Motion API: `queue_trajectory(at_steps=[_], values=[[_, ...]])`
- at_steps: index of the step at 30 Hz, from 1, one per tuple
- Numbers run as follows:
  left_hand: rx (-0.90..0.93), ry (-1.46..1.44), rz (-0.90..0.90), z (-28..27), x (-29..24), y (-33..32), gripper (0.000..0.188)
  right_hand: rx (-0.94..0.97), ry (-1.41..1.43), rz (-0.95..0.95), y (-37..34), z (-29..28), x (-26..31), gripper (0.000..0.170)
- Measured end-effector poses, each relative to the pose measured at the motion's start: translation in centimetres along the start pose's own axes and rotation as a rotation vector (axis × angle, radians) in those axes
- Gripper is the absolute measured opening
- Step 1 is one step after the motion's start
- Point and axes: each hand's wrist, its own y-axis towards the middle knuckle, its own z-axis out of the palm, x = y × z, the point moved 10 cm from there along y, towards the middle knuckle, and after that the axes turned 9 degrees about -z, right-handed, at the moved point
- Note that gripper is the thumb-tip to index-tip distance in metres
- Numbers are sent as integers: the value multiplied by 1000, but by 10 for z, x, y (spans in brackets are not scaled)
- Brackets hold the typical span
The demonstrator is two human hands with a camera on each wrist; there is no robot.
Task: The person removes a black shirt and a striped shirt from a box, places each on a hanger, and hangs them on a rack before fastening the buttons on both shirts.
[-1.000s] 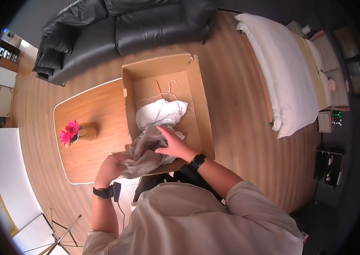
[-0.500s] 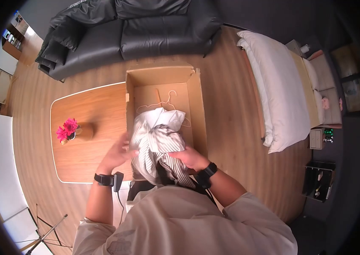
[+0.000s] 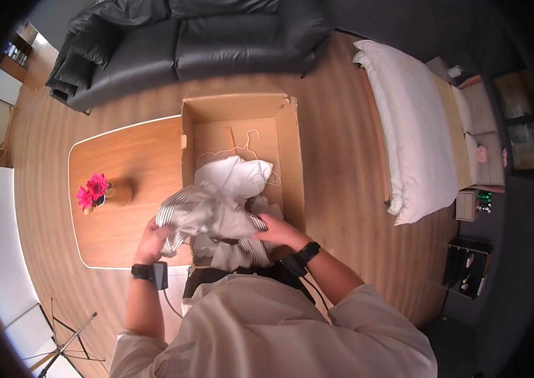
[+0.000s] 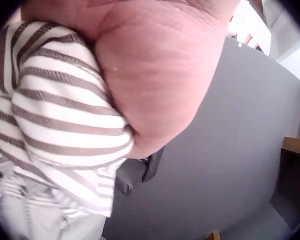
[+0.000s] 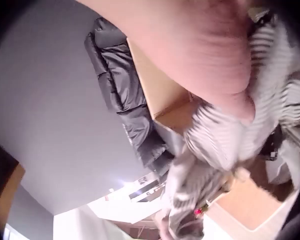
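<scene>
A brown-and-white striped garment (image 3: 185,211) is stretched between my two hands over the near end of a cardboard box (image 3: 293,145). On its left side, my left hand (image 3: 150,242) grips a bunched part; the left wrist view shows the striped cloth (image 4: 65,105) folded against the palm. At its right, my right hand (image 3: 283,233) pinches the cloth between thumb and fingers. More striped fabric (image 3: 242,255) hangs below, near my body. Beyond the garment a white cloth (image 3: 242,175) lies in the box, partly covered by the stripes.
A white hanger (image 3: 253,138) and an orange-brown strip (image 3: 230,135) lie at the box's far end. To the left stands a wooden table (image 3: 128,233) with pink flowers (image 3: 97,186) in a pot. A black sofa (image 3: 235,47) is ahead, a bed (image 3: 415,138) to the right.
The left hand, loose beside the cloth half a second ago, now grips it and has moved left. The garment has spread out sideways between the hands, and the right hand keeps its hold.
</scene>
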Motion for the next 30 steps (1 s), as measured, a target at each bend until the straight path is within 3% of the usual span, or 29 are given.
queue_trajectory(at_steps=[1, 2, 3, 5, 9, 13, 18, 21, 26, 29, 30], values=[[38, 57, -83, -5, 7, -8, 38, -69, -95, 50, 4, -7, -23, 66], [21, 98, -109, -4, 8, -21, 40, -119, -7, 142, 11, -16, -43, 76], [2, 139, -137, -4, 11, -34, 43, -239, 24, 121, 27, -27, -80, 70], [-9, 224, -175, -10, 33, -46, 53, -357, 79, 189, 44, -55, -96, 61], [-62, 234, -211, -18, 79, -70, 58, -523, -345, 143, 97, -89, -140, 48], [-50, 163, -287, -14, 107, -88, 65, -426, -400, 325, 134, -92, -196, 42], [-149, 141, -274, -10, 115, -113, 67, -239, -595, 318, 145, -80, -202, 42], [-209, 155, -289, -17, 130, -119, 65, -177, -633, 550, 121, -76, -221, 41], [-201, 108, -250, -10, 140, -117, 64, 254, -863, 574, 116, -51, -242, 46], [-203, 96, -254, -7, 143, -116, 65, 119, -874, 550, 112, -47, -223, 43], [-209, 98, -258, -7, 143, -115, 65, -69, -808, 526, 111, -56, -225, 42]])
